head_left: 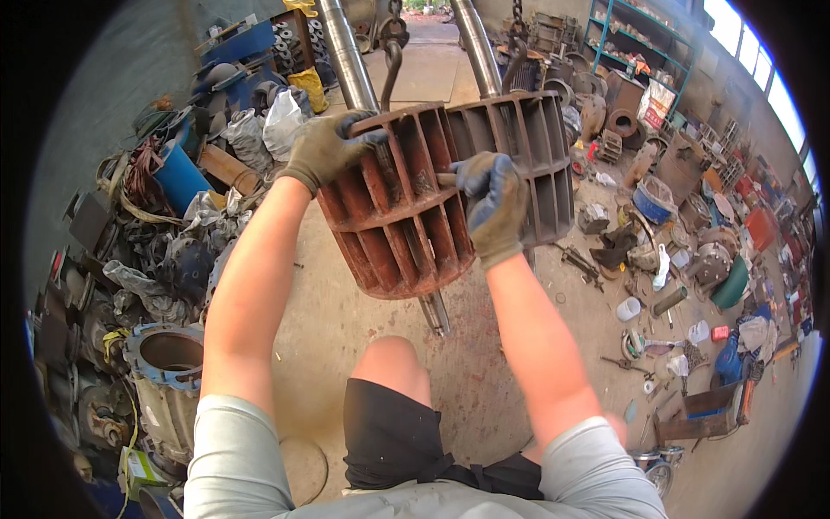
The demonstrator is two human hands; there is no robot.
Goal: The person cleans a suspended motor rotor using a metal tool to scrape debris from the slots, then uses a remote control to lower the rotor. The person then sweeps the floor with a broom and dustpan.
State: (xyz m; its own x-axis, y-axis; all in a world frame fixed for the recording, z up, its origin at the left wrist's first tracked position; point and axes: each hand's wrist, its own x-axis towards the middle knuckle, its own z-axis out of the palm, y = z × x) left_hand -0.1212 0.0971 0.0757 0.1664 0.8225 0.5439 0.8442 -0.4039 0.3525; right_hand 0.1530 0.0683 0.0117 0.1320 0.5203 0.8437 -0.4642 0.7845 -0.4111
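I hold a rusty fan wheel (450,195) up in front of me with both gloved hands. My left hand (327,149) is closed over the wheel's upper left rim, fingers curled down between the blades. My right hand (491,203) grips the middle ring of the wheel, fingers wrapped around it and thumb pressed on the near side. Both grips are tight on the metal.

The wheel is tilted, its open blades facing me, and hangs above the concrete floor (484,381), clear of my bare knee (391,363) below it. A steel hook (391,65) hangs just behind the wheel's top edge; I cannot tell whether it touches. Two shiny steel pipes (346,52) slant away behind the wheel.

Left of the wheel lies a heap of scrap, with a blue-rimmed pump housing (169,355) lower down. Right of the wheel, loose parts and a white cup (628,309) are scattered on the floor.
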